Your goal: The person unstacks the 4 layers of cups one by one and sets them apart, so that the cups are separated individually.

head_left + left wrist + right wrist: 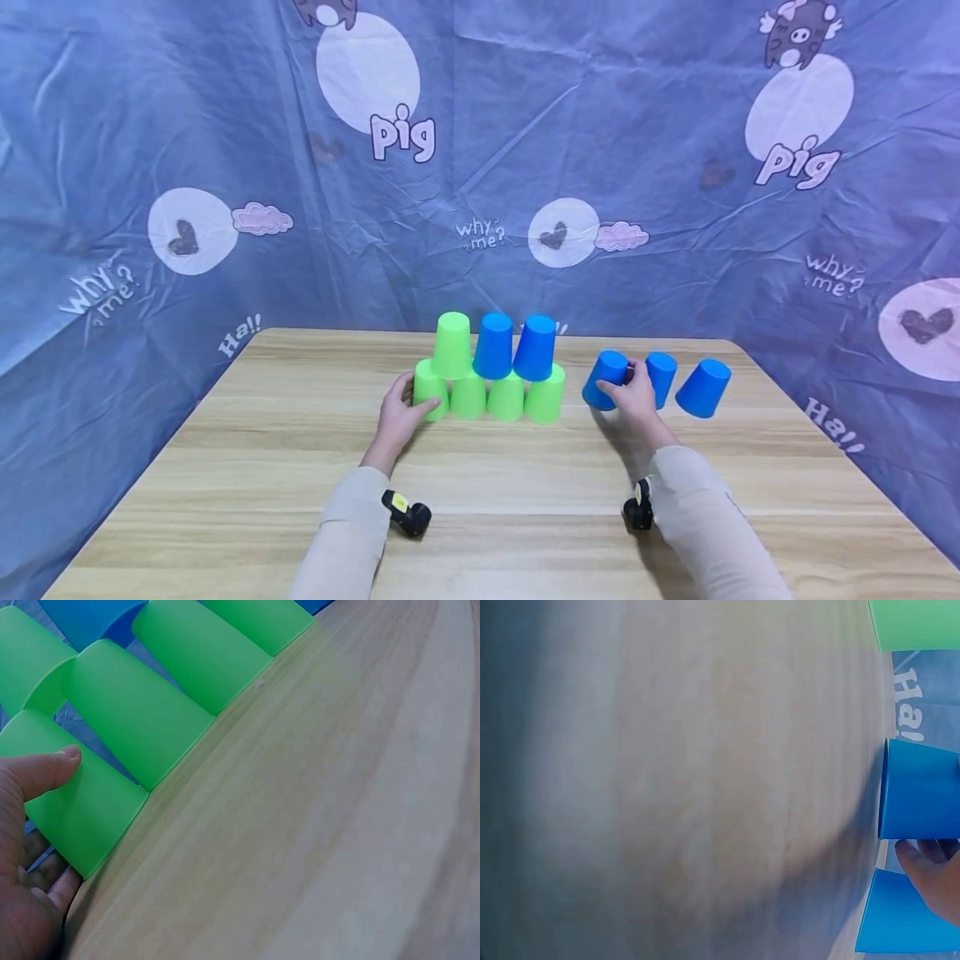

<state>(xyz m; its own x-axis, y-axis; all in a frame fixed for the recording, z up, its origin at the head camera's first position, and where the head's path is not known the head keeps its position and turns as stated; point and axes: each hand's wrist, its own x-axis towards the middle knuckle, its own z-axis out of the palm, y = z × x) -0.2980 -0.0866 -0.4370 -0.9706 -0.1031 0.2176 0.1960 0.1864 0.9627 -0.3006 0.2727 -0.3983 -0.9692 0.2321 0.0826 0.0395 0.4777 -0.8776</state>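
Four upside-down green cups stand in a row on the table, with one green cup [453, 346] and two blue cups [493, 346] [536, 347] forming a second tier. At the row's left end, my left hand [396, 421] holds the outermost green cup [429, 383], thumb across its front and fingers around the far side. To the right of the stack, my right hand [637, 398] grips an upside-down blue cup [604, 375] from its right side. The right wrist view shows this blue cup [919, 791] with its rim close to the tabletop; part of the hand is cut off there.
Two more upside-down blue cups, one [662, 375] just behind the right hand and one [703, 388] farther right, stand on the wooden table [510, 475]. A blue patterned cloth [465, 183] hangs behind the table and along its sides.
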